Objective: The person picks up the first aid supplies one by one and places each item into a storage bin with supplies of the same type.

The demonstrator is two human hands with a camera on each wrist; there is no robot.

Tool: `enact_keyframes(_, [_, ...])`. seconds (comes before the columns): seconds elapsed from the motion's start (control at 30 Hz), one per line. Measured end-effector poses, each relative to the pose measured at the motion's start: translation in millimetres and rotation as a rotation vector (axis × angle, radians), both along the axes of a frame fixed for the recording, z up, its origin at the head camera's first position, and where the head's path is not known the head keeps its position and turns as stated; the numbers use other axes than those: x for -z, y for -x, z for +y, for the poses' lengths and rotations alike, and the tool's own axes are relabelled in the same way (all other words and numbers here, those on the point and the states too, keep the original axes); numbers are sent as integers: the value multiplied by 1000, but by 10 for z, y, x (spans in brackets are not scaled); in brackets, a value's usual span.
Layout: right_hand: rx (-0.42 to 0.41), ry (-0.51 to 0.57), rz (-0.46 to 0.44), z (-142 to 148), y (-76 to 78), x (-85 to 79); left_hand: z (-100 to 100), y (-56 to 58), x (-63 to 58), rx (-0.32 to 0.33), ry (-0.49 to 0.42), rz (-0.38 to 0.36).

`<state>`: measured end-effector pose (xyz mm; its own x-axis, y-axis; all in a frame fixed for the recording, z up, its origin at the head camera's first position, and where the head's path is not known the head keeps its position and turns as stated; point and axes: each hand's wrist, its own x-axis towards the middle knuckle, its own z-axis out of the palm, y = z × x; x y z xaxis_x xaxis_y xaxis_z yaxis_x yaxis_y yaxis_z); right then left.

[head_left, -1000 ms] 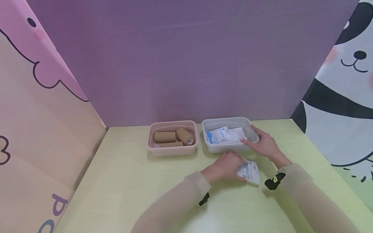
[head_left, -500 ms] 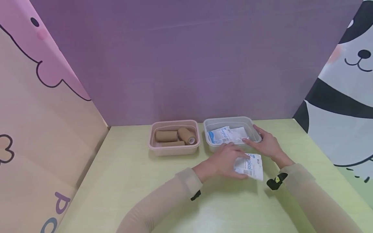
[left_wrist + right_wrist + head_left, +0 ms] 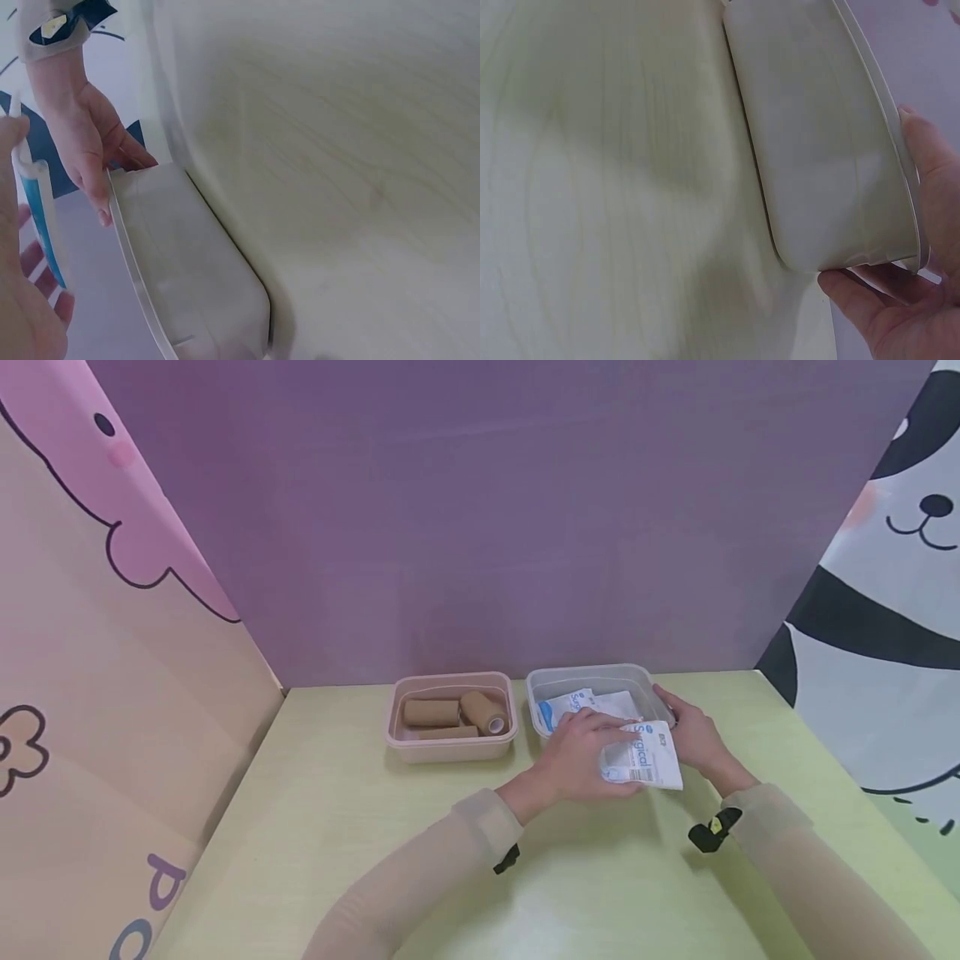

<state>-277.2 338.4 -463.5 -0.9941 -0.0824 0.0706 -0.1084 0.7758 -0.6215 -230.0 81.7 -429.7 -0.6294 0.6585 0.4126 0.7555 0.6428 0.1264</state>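
A white-and-blue packet printed "Surgical" is pinched in my left hand, raised off the table at the near side of a grey plastic bin. In the left wrist view that packet appears edge-on between thumb and fingers. My right hand grips the bin's right end; the right wrist view has its thumb at the rim and fingers below, against the end wall. Similar packets lie inside the bin, partly covered by my left hand and the held packet.
Left of the grey bin stands a pink bin with several brown bandage rolls. Both sit at the back of the pale yellow table, before a purple wall. Side panels with cartoon prints flank the table.
My left hand has lifted the packet from near the table up toward the grey bin's front rim, now overlapping it in view. The right hand has kept its hold on the bin.
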Motion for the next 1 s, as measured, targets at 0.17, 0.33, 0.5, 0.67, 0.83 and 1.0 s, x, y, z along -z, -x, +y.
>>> enact_keyframes(0.17, [29, -16, 5, 71, -27, 50, 45, 44, 29, -55, -32, 12])
enact_keyframes(0.33, [25, -10, 11, 76, -41, 47, 70, 113, 27, -112, -35, -16])
enact_keyframes(0.5, [28, 5, 20, 54, -32, 38, 56, 199, -11, -170, -49, -74])
enact_keyframes(0.67, [27, 6, 25, 48, -22, 44, 51, 301, -33, -205, -33, -89])
enact_keyframes(0.83, [13, 5, 41, 30, -9, 41, 50, 425, -19, -229, -4, -74])
enact_keyframes(1.0, [5, -2, 59, -6, 6, 39, 31, 524, -13, -263, 6, -126])
